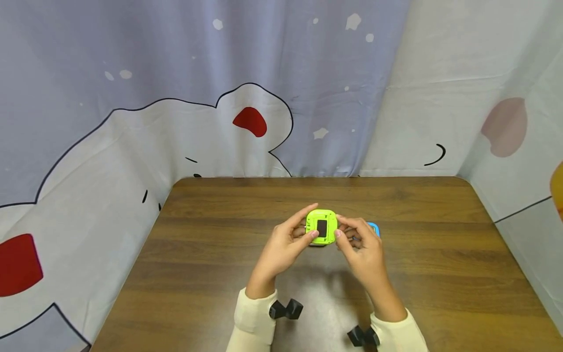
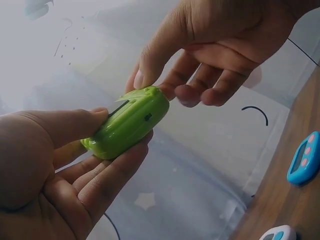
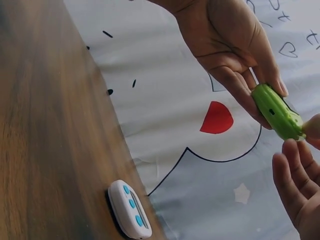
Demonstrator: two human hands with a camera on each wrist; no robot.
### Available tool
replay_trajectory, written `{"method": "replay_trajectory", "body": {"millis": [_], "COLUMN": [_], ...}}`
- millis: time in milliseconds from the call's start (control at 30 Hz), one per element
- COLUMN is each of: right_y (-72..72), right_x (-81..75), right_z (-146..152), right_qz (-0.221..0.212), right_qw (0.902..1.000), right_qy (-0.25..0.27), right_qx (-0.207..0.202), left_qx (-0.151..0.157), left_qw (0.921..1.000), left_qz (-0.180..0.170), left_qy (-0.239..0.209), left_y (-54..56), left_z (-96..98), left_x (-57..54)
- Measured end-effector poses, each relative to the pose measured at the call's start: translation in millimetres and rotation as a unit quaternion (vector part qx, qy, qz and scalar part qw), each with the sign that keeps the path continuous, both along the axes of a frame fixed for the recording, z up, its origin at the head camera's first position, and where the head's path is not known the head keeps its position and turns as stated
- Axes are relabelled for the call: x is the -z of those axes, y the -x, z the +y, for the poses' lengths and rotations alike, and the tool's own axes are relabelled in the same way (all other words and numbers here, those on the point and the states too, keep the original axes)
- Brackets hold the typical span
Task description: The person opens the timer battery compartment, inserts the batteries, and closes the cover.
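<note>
A small lime-green digital timer (image 1: 322,228) is held up above the table, its back with a dark rectangular panel facing the head camera. My left hand (image 1: 280,248) grips its left side, thumb on the back and fingers beneath. At its right edge, the thumb and index finger of my right hand (image 1: 366,250) pinch the rim. In the left wrist view a thin edge piece of the green timer (image 2: 131,124) shows under the right thumb. The other fingers of the right hand (image 2: 220,55) curl loosely off it. Its front is hidden.
A blue timer (image 2: 305,159) with pink buttons lies on the wooden table (image 1: 211,274), partly behind my right hand in the head view. A white timer (image 3: 130,209) with blue buttons lies there too. A printed curtain (image 1: 325,58) hangs behind the table.
</note>
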State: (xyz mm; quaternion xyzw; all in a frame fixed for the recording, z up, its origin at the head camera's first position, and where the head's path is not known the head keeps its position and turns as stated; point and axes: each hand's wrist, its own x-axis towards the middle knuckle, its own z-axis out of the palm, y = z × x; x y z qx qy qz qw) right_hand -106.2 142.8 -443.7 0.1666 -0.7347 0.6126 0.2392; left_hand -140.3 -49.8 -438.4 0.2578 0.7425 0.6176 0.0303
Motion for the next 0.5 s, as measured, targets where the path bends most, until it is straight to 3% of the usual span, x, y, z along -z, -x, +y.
{"method": "replay_trajectory", "body": {"millis": [100,367,500], "right_y": [4.8,5.7,6.2], "right_x": [14.9,13.9,10.9], "right_z": [2.4,6.9,12.0], "right_qz": [-0.005,-0.033,-0.065], "right_qw": [0.9989,0.9939,0.9832], "right_qy": [0.036,0.064,0.094], "right_qx": [-0.031,-0.083,-0.143], "left_qx": [-0.001,0.018,0.038], "left_qw": [1.0,0.9987,0.9976], "left_qz": [-0.003,-0.032,-0.039], "left_qy": [-0.004,-0.035,-0.042], "left_y": [-0.9,-1.9,-7.1], "left_z": [-0.2,-1.9,-2.7], "left_x": [0.1,-2.5,-15.3]}}
